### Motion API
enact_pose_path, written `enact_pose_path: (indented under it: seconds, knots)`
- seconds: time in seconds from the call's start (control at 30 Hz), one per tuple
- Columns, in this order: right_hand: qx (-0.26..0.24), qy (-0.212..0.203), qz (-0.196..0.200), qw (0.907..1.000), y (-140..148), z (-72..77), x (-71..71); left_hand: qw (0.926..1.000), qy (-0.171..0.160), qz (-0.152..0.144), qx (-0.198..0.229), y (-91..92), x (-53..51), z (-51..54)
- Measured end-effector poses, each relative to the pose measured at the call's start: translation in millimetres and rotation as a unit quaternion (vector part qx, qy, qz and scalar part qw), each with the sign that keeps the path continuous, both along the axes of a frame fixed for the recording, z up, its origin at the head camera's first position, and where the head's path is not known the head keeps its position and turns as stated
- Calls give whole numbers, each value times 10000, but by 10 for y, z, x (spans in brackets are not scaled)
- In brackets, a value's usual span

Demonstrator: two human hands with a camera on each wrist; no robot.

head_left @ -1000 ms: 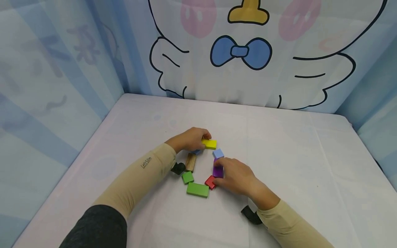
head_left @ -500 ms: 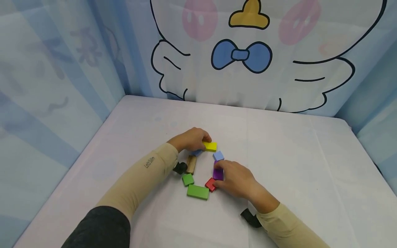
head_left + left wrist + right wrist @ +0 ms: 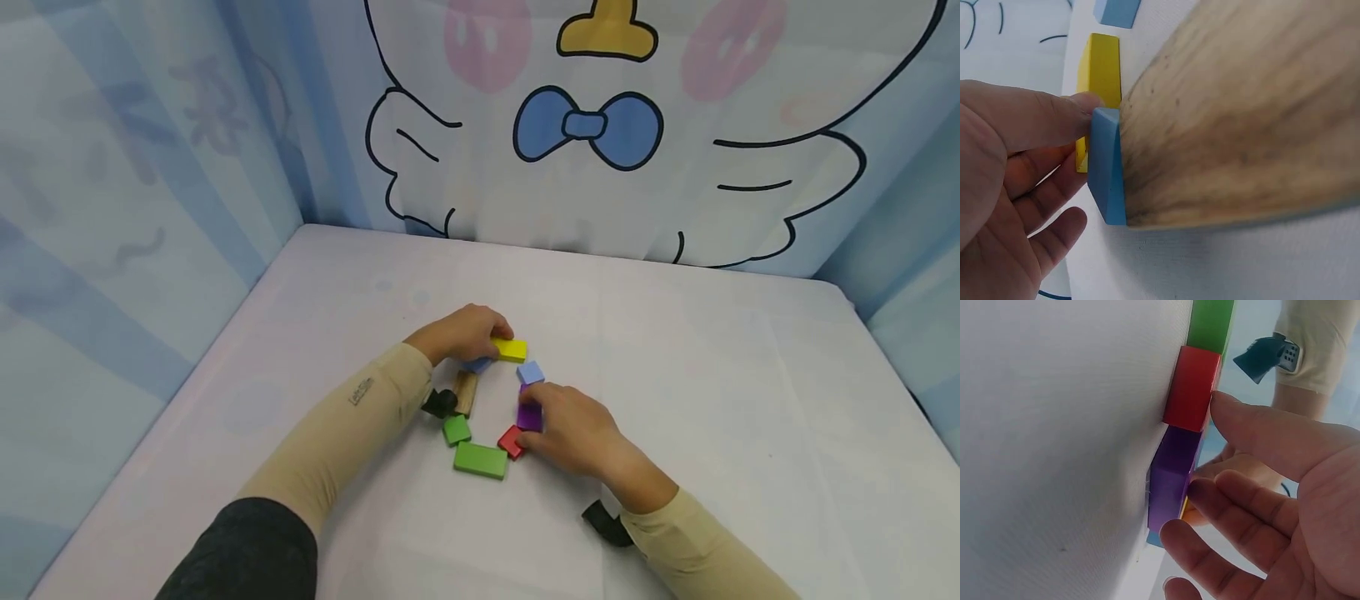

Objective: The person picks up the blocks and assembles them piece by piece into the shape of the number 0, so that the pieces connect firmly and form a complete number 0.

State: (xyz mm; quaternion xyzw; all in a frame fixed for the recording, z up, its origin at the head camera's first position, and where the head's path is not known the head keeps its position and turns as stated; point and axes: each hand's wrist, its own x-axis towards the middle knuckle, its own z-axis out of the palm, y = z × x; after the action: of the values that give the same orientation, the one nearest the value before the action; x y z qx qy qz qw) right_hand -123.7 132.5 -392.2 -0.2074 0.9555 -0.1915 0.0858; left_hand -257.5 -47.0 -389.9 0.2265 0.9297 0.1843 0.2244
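Observation:
Several wooden blocks form a ring on the table. At its far side my left hand (image 3: 467,332) pinches a yellow block (image 3: 513,350), thumb on one face and fingers behind it. Beside that thumb stands a blue block (image 3: 1105,165), close to a wood-coloured block (image 3: 465,393). My right hand (image 3: 576,429) rests at the ring's right side, fingers slightly bent. Its thumb touches the edge of a red block (image 3: 1192,389), and its fingertips touch a purple block (image 3: 1174,478). Between the yellow and purple blocks lies a light blue block (image 3: 530,372).
A green square block (image 3: 456,430) and a longer green block (image 3: 481,461) make up the near side of the ring. Black wrist-worn devices sit at both sleeves. A white cloth covers the table (image 3: 697,375), and printed curtains (image 3: 585,200) stand behind and at the sides.
The whole head view shifts slightly up and down. Both hands keep their places at the blocks, and the ring looks the same.

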Motion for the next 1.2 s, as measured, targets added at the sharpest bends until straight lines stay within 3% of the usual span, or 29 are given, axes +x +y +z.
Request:
enact_pose_path:
  seconds: [0.63,1.2]
  knots:
    - [24,-70,20,10000,3,-5,-14,9998,-79,141,128,4,17,-27]
    - [-34,-29,64,10000,20,4,-18,9999,-75,62,98,19,29,-26]
